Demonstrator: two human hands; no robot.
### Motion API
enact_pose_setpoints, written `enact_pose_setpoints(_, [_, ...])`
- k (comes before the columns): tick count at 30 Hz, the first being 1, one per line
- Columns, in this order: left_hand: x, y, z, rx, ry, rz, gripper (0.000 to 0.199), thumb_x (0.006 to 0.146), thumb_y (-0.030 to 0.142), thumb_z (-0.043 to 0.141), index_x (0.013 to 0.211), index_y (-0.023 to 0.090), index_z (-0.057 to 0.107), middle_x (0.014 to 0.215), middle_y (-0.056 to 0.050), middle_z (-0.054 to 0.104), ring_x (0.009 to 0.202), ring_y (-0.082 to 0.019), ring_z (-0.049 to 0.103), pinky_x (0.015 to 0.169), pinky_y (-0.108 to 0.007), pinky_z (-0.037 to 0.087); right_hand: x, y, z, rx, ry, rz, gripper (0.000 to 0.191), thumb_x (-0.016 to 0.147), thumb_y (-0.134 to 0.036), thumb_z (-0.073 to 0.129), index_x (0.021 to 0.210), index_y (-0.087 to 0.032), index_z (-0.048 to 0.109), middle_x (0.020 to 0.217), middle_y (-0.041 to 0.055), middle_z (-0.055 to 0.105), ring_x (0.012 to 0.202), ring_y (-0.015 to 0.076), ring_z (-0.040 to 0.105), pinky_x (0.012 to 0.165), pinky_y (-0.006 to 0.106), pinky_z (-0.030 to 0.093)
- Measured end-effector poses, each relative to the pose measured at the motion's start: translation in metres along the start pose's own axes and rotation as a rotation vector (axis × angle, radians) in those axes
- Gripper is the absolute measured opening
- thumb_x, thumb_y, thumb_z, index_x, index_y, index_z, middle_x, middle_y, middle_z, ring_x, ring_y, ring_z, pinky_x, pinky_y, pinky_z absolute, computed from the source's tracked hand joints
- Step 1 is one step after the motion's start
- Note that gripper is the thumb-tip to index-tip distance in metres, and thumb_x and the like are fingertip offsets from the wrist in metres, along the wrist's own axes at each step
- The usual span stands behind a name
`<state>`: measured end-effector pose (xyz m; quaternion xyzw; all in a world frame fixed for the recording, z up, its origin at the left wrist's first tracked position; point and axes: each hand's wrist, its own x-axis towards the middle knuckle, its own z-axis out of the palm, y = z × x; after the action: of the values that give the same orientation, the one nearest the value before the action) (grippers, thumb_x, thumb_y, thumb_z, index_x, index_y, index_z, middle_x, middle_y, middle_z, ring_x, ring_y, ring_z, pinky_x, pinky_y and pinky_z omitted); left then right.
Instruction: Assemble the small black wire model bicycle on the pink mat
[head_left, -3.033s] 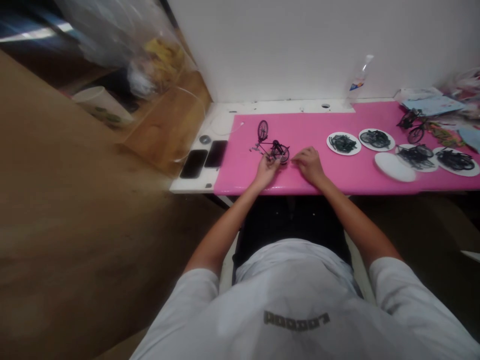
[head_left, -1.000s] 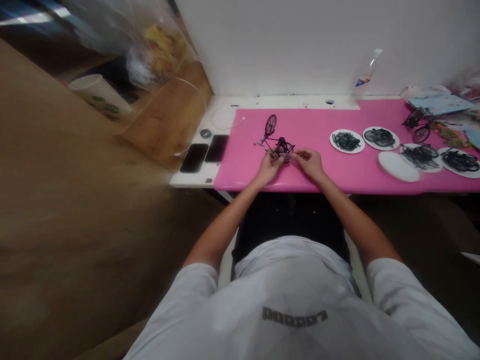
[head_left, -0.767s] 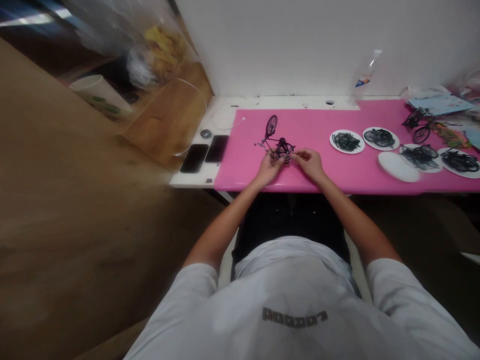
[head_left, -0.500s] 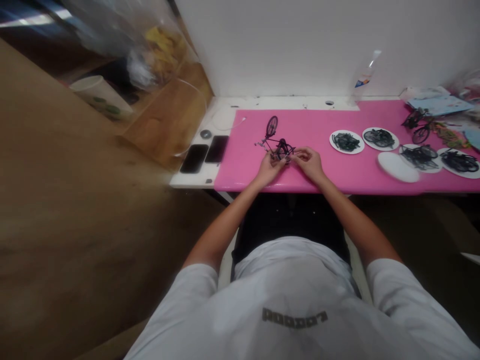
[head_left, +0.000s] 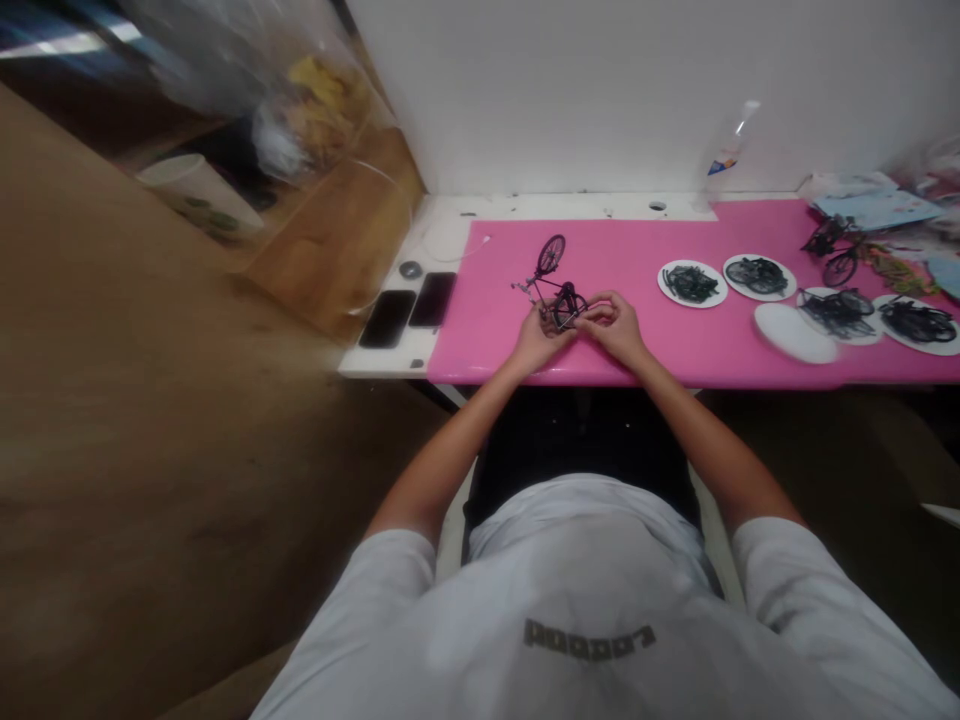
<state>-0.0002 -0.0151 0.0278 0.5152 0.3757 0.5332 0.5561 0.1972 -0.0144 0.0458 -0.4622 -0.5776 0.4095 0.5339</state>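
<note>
A small black model bicycle (head_left: 551,285) is held tilted above the pink table cover (head_left: 622,255), its front wheel pointing up and away from me. My left hand (head_left: 541,338) is closed around its rear part from the left. From the right, my right hand (head_left: 615,328) reaches the rear wheel with thumb and forefinger pinched together at its edge. Whether a small part sits between those fingertips is too small to tell.
White plates of dark parts (head_left: 691,284) stand to the right, beside a blank white lid or plate (head_left: 795,333). Another model bicycle (head_left: 840,262) is farther right. A clear bottle (head_left: 731,155) stands behind. Two dark phones (head_left: 388,318) lie left.
The bicycle has turned slightly, its front wheel shifting a little to the right. My right fingers have moved slightly down and left along the rear wheel.
</note>
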Motion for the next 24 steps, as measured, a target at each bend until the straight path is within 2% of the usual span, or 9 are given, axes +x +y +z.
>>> enact_pose_setpoints(10, [-0.0022, 0.0024, 0.0011, -0.027, 0.007, -0.012, 0.064, 0.074, 0.018, 0.102, 0.123, 0.022, 0.06, 0.131, -0.017, 0.085, 0.114, -0.027, 0.087, 0.115, -0.051, 0.068, -0.0019, -0.0026, 0.0002, -0.023, -0.022, -0.008, 0.056, 0.069, -0.049, 0.099, 0.11, -0.027, 0.067, 0.09, 0.0007, 0.082, 0.086, 0.023, 0.079, 0.079, 0.038, 0.058])
enact_pose_setpoints(15, [-0.0012, -0.0002, 0.0007, -0.04, 0.019, -0.011, 0.066, 0.071, 0.021, 0.106, 0.121, 0.021, 0.062, 0.123, -0.016, 0.086, 0.106, -0.025, 0.087, 0.11, -0.049, 0.069, -0.003, -0.0052, 0.0011, -0.049, 0.006, -0.058, 0.065, 0.069, -0.049, 0.1, 0.117, -0.03, 0.061, 0.091, -0.0003, 0.082, 0.084, 0.0224, 0.077, 0.081, 0.039, 0.059])
enact_pose_setpoints(24, [-0.0016, 0.0013, 0.0025, -0.041, 0.023, -0.024, 0.068, 0.067, 0.021, 0.108, 0.117, 0.021, 0.063, 0.121, -0.012, 0.087, 0.104, -0.021, 0.086, 0.106, -0.039, 0.069, -0.004, -0.0057, 0.0015, -0.056, 0.007, -0.064, 0.062, 0.07, -0.05, 0.099, 0.115, -0.029, 0.063, 0.089, 0.0001, 0.082, 0.084, 0.0233, 0.078, 0.079, 0.039, 0.057])
